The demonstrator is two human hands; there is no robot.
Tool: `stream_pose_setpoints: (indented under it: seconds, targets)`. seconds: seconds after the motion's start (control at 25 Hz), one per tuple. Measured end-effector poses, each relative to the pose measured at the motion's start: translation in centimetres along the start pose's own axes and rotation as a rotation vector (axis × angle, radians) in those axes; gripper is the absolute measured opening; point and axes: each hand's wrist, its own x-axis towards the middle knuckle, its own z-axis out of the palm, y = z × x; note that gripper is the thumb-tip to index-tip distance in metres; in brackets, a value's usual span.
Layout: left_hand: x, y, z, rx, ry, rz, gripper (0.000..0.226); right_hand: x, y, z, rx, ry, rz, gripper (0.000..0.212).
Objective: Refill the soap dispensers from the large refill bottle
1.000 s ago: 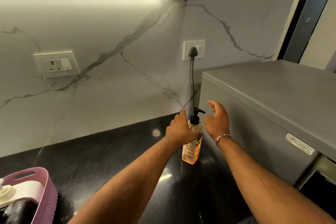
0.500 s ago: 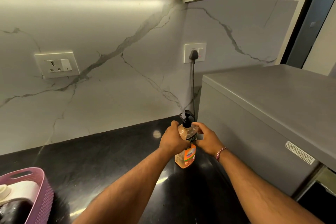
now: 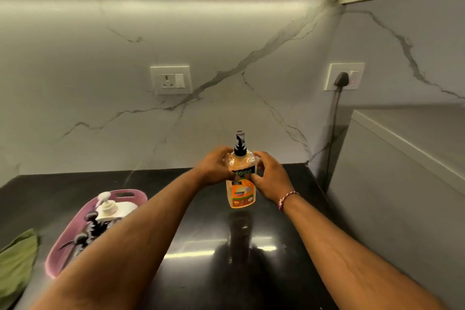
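An orange soap dispenser (image 3: pixel 241 195) with a black pump head stands upright, held just above the black counter (image 3: pixel 201 272). My left hand (image 3: pixel 215 170) grips its left shoulder and my right hand (image 3: pixel 270 176) grips its right side, both around the upper half. At the left a pink basket (image 3: pixel 136 195) holds a white pump bottle (image 3: pixel 108 206) and some dark pump tops, partly hidden behind my left forearm. No large refill bottle is in view.
A grey appliance (image 3: pixel 402 171) stands at the right, close to my right arm, with a black cable (image 3: pixel 333 133) running up to a wall socket. A second socket (image 3: pixel 171 80) sits on the marble wall. A green cloth (image 3: pixel 15 262) lies at the far left.
Both hands have carried the orange dispenser left, away from the grey appliance toward the counter's middle. My right hand, open a second ago, has closed on it. The basket has come more into view.
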Motion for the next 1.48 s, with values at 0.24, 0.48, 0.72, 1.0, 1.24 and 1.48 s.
stream_pose_setpoints:
  seconds: [0.24, 0.48, 0.72, 1.0, 1.24, 1.48]
  targets:
    - [-3.6, -4.4, -8.0, 0.051, 0.039, -0.080, 0.064, 1.4, -6.1, 7.2, 0.009, -0.078, -0.071, 0.047]
    - [-6.1, -8.8, -11.1, 0.105, 0.052, -0.170, 0.060, 1.0, -9.5, 12.9, -0.013, -0.120, -0.085, 0.035]
    - [-6.8, -11.0, -11.1, 0.156, -0.045, -0.228, 0.065, -0.3, -9.8, 16.1, -0.083, -0.169, -0.037, 0.039]
    - [-7.3, -12.7, -10.9, 0.179, -0.056, -0.174, 0.062, -1.0, -10.2, 16.7, -0.142, -0.160, -0.051, 0.043]
    - [-8.5, -13.0, -10.0, 0.188, 0.024, -0.176, 0.082, -1.7, -10.8, 16.1, -0.251, -0.193, -0.083, 0.049]
    - [-10.5, -13.2, -9.2, 0.318, 0.224, -0.167, 0.104, -2.9, -11.2, 16.0, -0.376, -0.205, -0.053, 0.070]
